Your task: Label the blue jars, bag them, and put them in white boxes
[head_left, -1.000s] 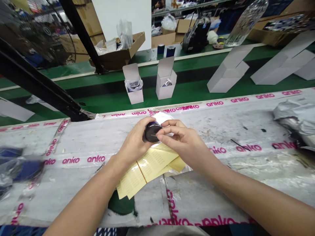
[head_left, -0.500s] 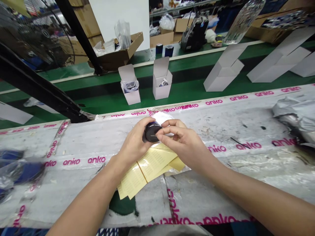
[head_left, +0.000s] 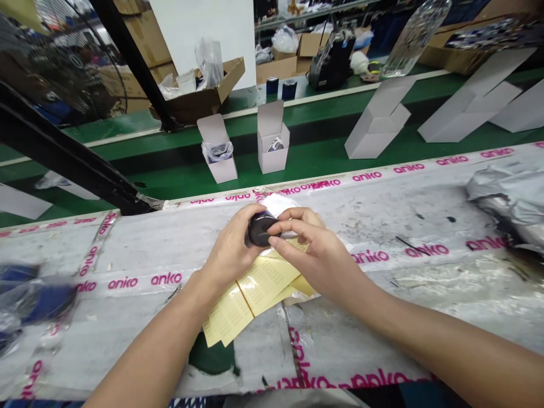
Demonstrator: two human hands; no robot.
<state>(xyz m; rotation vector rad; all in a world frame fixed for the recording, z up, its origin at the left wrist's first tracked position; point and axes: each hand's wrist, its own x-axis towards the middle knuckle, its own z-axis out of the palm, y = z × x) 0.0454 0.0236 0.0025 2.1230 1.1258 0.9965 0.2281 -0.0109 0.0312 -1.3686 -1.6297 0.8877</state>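
Observation:
My left hand [head_left: 232, 241] is wrapped round a short dark cylinder [head_left: 260, 228], whose round black end faces up toward me. My right hand [head_left: 312, 241] is at the cylinder's right side, thumb and forefinger bent close together in a pinch at the black end; anything between those fingertips is too small to make out. Beneath both hands lie overlapping yellow label sheets [head_left: 255, 289] with faint print. A shiny white sheet [head_left: 278, 203] sticks out just behind the cylinder.
Past the bench edge, a green conveyor [head_left: 314, 150] carries a white box [head_left: 221, 167] with a bagged item, another open box [head_left: 272, 161], and more white boxes at right. Two dark blue cylinders [head_left: 289, 89] stand behind. A black post [head_left: 127, 62] rises at left; bagged blue items [head_left: 46, 297] lie near it.
The right fingertips have shifted slightly across the black end of the cylinder. The left hand keeps its hold. The whole view has moved a little, with the conveyor boxes appearing further left.

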